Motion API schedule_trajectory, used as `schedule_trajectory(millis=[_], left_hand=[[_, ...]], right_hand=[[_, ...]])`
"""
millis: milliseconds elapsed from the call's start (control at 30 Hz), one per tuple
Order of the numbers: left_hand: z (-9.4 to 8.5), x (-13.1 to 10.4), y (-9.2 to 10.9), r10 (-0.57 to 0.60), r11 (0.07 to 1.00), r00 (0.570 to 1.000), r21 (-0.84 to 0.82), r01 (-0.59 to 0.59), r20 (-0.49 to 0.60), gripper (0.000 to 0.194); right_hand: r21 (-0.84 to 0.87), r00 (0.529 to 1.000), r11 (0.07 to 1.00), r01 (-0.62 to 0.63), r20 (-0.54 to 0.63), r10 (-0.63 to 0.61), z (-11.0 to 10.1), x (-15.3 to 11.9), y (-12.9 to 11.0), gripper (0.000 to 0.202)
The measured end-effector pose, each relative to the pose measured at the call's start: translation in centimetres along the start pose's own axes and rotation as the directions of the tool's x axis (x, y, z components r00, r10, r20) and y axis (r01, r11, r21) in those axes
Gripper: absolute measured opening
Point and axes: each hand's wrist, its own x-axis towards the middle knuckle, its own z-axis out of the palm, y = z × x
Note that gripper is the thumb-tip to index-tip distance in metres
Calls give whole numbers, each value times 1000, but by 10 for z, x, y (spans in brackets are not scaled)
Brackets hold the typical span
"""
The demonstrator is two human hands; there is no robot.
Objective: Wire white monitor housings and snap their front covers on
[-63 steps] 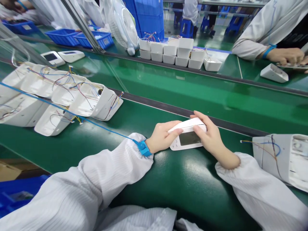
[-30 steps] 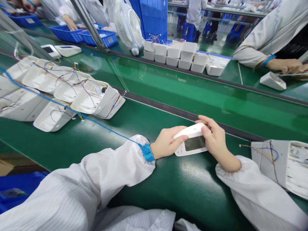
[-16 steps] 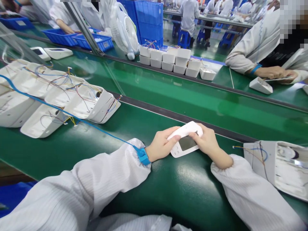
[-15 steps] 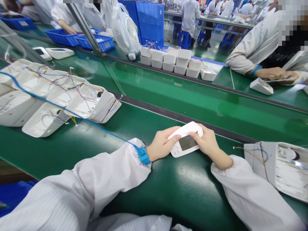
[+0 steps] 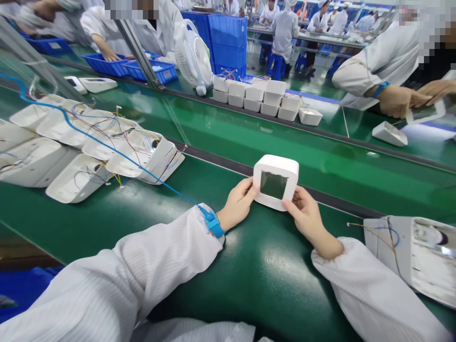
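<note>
A white boxy electronic device (image 5: 276, 162) with rounded corners and a dark square screen (image 5: 273, 185) is tilted up, its screen facing me. My left hand (image 5: 238, 203) grips its left edge, thumb toward the lower front corner. At the lower right corner my right hand (image 5: 307, 213) holds it between thumb and curled fingers. The back of the device is hidden. A blue wrist strap (image 5: 214, 224) circles my left wrist, and its blue cord (image 5: 142, 167) runs off across the left side.
White open housings (image 5: 137, 152) with loose wires crowd the left of the green bench (image 5: 263, 275). Another wired housing (image 5: 388, 237) lies beside my right forearm. Beyond the dark rail, stacked white housings (image 5: 252, 102), a fan (image 5: 193, 57), blue bins (image 5: 151, 71) and a co-worker's hands (image 5: 395, 99) appear.
Both hands have turned the device from lying flat and slanted to upright, screen toward me, and shifted their grip to its lower sides. The right-hand co-worker now handles a white frame-like part.
</note>
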Motion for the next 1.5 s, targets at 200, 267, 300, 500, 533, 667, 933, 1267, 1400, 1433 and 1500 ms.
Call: schedule_trajectory(millis=[200,267,300,500,533,667,933,1267,1400,1433,1500], left_hand=[[0,-9,4,146,987,989,67,-145,-20,88],[-2,-13,9,203,972,979,114,-204,21,87],[-2,-14,11,220,967,975,125,-223,36,83],[-2,-14,15,215,965,976,148,-215,15,65],[-1,-14,16,207,966,978,155,-206,13,63],[0,-16,20,179,966,984,189,-177,6,58],[1,-16,25,141,968,990,209,-136,-9,57],[0,-16,23,145,963,989,232,-138,-13,58],[1,-16,24,150,961,989,236,-143,-11,58],[1,-16,24,147,961,989,237,-140,-11,57],[1,-15,24,139,962,990,239,-132,-12,57]], right_hand=[[-339,934,871,355,81,-349,-9,-2,-14,37],[-354,907,835,420,150,-392,-8,-2,-15,38],[-361,900,824,436,168,-403,-7,-2,-15,39],[-405,888,791,458,177,-424,-6,-2,-15,39],[-411,888,788,459,177,-425,-6,-2,-15,38],[-411,891,792,451,158,-425,-5,-3,-20,35],[-419,915,815,400,132,-381,-3,-4,-24,34],[-415,913,816,402,113,-392,-2,-7,-23,32],[-429,916,814,392,104,-387,-1,-7,-23,31],[-432,918,815,387,101,-383,-1,-6,-23,31],[-427,917,816,390,100,-385,0,-6,-23,31]])
